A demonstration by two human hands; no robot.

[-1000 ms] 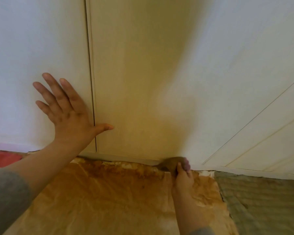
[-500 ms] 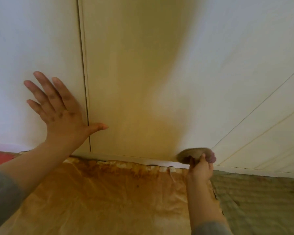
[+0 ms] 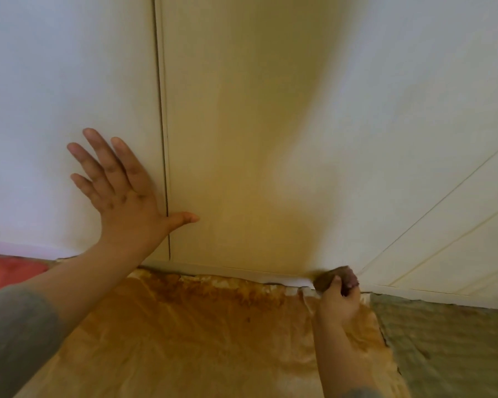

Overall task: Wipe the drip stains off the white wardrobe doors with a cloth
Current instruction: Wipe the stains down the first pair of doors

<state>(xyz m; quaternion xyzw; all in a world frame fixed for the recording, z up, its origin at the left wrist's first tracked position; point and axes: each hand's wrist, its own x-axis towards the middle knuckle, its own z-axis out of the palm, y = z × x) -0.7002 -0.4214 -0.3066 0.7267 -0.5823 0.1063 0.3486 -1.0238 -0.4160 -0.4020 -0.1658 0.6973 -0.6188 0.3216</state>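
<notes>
low down, right hand [image 3: 337,304] grips cloth [image 3: 335,278], left hand [image 3: 121,193] flat (fingers spread) on door [image 3: 69,96]

- We take this for a room in a home, seen at floor level.
- White wardrobe doors [image 3: 242,124] fill the view, with a thin seam [image 3: 160,110] between two panels.
- On the floor we note a brown stained sheet [image 3: 199,340], a green-grey ribbed mat [image 3: 443,346] beside it and a red patch [image 3: 9,268] far left.

The wardrobe door [image 3: 242,139] offers free surface above and left of the cloth [image 3: 328,278]; the left hand [image 3: 127,205], flat across the door seam [image 3: 161,124], blocks the far left.
</notes>
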